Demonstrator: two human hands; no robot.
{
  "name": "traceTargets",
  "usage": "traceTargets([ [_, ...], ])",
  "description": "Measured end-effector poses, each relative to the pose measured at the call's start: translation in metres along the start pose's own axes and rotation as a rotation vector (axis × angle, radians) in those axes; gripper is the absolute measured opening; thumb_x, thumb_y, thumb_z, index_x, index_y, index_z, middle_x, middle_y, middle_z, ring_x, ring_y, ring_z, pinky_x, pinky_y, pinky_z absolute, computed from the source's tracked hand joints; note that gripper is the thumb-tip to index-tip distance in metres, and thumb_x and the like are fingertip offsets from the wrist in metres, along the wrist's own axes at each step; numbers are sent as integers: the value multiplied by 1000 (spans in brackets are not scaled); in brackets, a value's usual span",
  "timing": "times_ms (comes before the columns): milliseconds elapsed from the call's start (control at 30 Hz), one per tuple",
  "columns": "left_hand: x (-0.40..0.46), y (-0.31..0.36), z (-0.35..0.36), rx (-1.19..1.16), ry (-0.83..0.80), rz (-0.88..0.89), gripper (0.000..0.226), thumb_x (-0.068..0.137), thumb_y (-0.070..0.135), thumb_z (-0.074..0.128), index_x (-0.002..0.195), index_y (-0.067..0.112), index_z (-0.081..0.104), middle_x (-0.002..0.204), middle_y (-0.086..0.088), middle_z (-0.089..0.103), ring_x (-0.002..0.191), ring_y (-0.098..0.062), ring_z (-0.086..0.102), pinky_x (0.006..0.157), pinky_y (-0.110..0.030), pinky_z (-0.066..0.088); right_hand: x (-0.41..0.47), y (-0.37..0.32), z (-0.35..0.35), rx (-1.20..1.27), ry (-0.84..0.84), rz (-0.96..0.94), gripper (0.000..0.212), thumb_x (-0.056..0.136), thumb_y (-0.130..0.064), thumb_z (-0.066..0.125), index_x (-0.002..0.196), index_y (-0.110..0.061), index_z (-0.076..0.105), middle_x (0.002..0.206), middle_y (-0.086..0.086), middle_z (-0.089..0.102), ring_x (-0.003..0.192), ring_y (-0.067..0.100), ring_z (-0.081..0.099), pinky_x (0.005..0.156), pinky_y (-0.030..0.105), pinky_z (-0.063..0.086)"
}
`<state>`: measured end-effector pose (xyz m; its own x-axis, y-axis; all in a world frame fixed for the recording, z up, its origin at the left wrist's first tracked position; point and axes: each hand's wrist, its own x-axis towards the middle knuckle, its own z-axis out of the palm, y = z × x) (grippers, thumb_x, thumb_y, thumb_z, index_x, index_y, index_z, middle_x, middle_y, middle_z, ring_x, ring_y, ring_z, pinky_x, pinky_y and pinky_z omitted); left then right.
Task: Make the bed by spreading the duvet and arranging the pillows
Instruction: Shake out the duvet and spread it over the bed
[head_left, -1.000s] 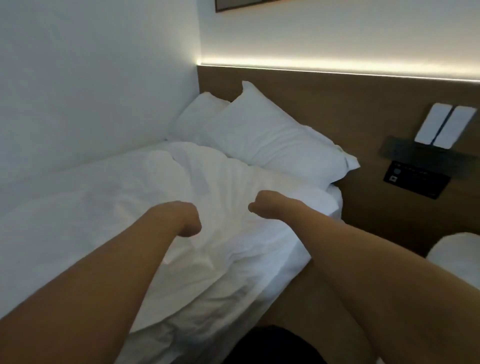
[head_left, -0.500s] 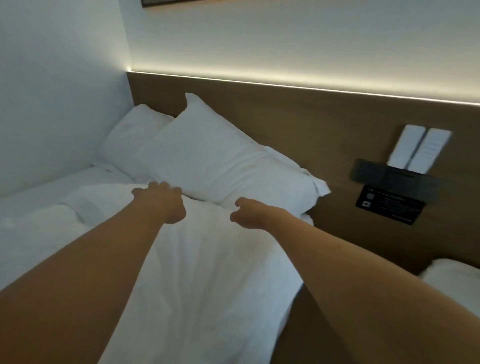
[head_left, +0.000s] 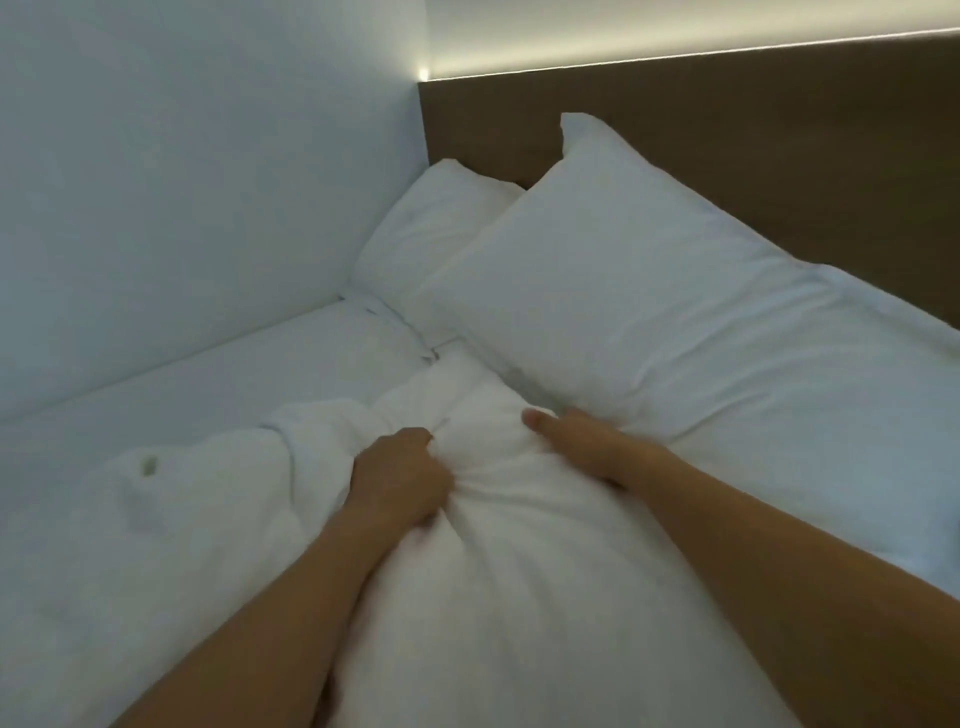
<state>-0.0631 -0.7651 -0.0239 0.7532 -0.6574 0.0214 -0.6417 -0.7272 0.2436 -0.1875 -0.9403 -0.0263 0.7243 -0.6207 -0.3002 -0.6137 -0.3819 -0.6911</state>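
A white duvet (head_left: 498, 597) lies bunched over the bed below the pillows, its top edge crumpled. My left hand (head_left: 400, 480) grips a gathered fold of it near that edge. My right hand (head_left: 582, 441) holds the duvet edge just below the front pillow, thumb pointing left on top, fingers hidden in the fabric. Two white pillows lean on the headboard: a large front pillow (head_left: 649, 291) and a smaller one (head_left: 431, 228) behind it in the corner. Bare white sheet (head_left: 218, 379) shows at the left.
A white wall (head_left: 197, 171) runs along the bed's left side. A brown wooden headboard (head_left: 779, 130) with a light strip on top stands behind the pillows.
Both hands have moved the duvet's top edge up toward the pillows. The view has swung left and closer, so the wall panel at the right is out of frame.
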Motion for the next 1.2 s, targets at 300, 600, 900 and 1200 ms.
traceTargets([
  [300,-54,-44,-122,-312,-551,-326,33,51,33,67,74,10,63,70,-6,64,74,-27,65,64,-25,50,-67,-86,51,-120,-401,-243,60,97,-42,53,150,-21,33,153,-3,36,141,19,33,113,30,24],
  [600,-50,4,-96,237,-243,-139,43,79,40,66,110,11,57,121,-10,60,98,-27,58,80,-33,46,-185,-63,88,-484,-330,-535,55,96,-40,48,146,-20,39,151,6,40,137,29,37,115,42,28],
  [900,-157,-111,-122,-155,318,-475,25,83,16,49,68,-2,59,84,-29,63,84,-42,60,66,-38,41,-128,-50,33,256,-375,64,51,75,-63,63,94,-15,66,96,7,65,75,21,58,71,29,45],
  [1200,-209,-115,-108,-47,512,-339,32,74,26,29,58,5,48,58,-9,51,59,-31,49,56,-38,38,-103,-70,92,-470,-503,-149,77,92,-59,49,151,-12,31,159,9,25,144,27,28,116,39,23],
])
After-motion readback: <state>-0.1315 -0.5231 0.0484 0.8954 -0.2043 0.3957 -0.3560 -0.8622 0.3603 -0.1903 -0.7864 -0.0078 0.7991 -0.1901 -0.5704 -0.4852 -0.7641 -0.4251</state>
